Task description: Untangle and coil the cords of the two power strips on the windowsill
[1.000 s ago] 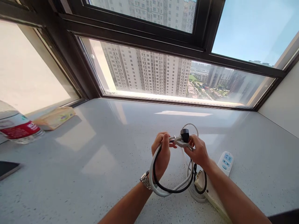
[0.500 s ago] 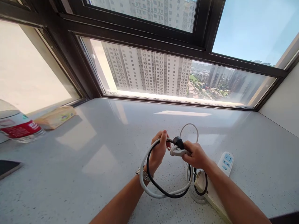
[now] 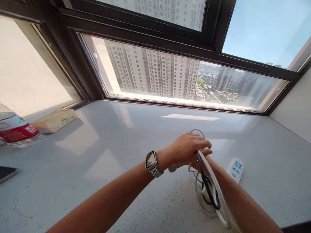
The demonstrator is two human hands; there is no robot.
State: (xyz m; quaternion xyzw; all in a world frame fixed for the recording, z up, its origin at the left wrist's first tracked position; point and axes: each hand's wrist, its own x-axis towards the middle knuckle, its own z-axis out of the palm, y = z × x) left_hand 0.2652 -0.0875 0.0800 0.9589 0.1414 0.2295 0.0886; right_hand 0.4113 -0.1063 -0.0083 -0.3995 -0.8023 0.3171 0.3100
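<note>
My left hand (image 3: 186, 149), with a watch (image 3: 151, 160) on its wrist, is closed and crosses over my right hand. It grips a loop of a light grey cable (image 3: 212, 176) and a black cable (image 3: 203, 169), which hangs down over my right forearm. Most of my right hand (image 3: 209, 159) is hidden behind the left, its fingers out of sight. A grey connector (image 3: 174, 168) sticks out below my left hand, on the side toward which my right hand points. More cable lies coiled on the counter underneath.
A white power strip (image 3: 235, 170) lies right of the hands on the speckled counter (image 3: 116, 194). An off-white object (image 3: 207, 191) sits partly under the cables and right forearm. At left are a red-labelled bottle (image 3: 20, 132), a tissue pack (image 3: 57, 120) and a dark flat device (image 3: 7, 173). Windows rise behind.
My left hand has swung right and over my right hand, carrying the cable loop with it. The loop now hangs over the right forearm, and the connectors have become mostly hidden.
</note>
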